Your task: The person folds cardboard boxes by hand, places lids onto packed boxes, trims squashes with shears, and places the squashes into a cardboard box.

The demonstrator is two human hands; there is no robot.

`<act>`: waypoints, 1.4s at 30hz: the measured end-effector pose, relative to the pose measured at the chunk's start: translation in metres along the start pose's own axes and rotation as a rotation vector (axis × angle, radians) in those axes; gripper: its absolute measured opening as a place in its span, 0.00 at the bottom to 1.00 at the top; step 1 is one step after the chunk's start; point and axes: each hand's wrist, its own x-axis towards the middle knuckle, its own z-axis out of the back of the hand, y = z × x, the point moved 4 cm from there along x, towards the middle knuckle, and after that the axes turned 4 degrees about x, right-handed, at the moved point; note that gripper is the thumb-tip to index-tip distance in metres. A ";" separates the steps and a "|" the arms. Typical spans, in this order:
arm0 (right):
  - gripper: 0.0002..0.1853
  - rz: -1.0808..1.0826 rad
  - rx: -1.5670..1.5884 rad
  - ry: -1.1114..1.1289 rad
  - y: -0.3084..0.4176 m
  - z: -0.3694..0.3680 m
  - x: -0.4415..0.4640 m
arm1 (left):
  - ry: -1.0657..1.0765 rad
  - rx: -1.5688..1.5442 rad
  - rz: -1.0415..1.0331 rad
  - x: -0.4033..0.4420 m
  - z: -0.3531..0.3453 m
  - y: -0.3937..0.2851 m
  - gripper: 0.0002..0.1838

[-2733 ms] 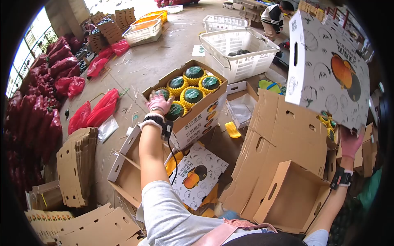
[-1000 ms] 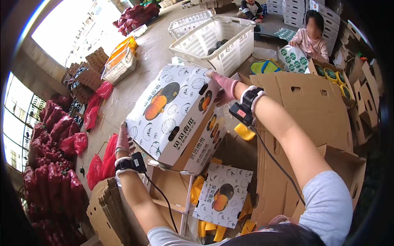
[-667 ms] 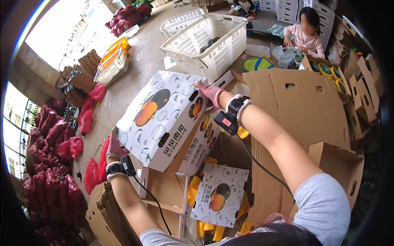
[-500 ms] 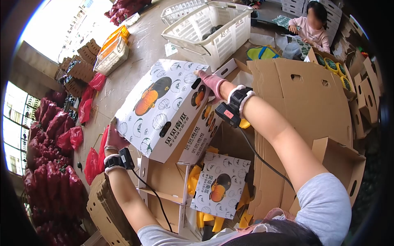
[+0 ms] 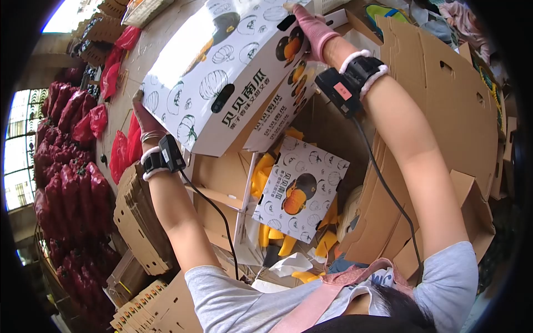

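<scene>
A white lid printed with pumpkins (image 5: 214, 86) covers a carton (image 5: 277, 114), whose printed side and a brown strip show beneath it. At the lid's left corner, my left hand (image 5: 147, 119) in a pink glove presses along the edge, thumb up. My right hand (image 5: 313, 30), also gloved in pink, holds the lid's upper right corner near a dark handle slot. Below the carton lies a smaller printed white panel (image 5: 301, 188), touched by neither hand. The fruit inside the carton is hidden.
Open brown trays (image 5: 219, 177) stand below the carton. Yellow foam pieces (image 5: 264, 172) lie around the panel. A large cardboard sheet (image 5: 438, 89) is on the right, with an open brown box (image 5: 472, 213). Flattened cartons (image 5: 139, 222) and dark red sacks (image 5: 72, 205) are at left.
Since the open carton of fruit was seen, the lid has come from the right onto it, and both hands are now at its edges. Lately the view has tilted down; the hands keep their places.
</scene>
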 end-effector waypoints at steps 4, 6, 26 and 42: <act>0.36 -0.161 0.059 0.075 0.002 -0.005 0.009 | -0.137 0.021 -0.029 0.001 0.009 0.004 0.34; 0.35 -0.235 0.077 0.154 -0.003 -0.005 0.016 | -0.293 0.029 0.015 -0.018 -0.014 0.001 0.35; 0.23 0.745 -1.497 0.289 0.031 -0.020 -0.016 | 0.199 1.939 -0.330 -0.024 -0.114 0.007 0.36; 0.21 0.455 -1.561 -0.072 0.222 0.420 -0.412 | 0.946 -0.347 0.191 -0.272 -0.151 0.175 0.32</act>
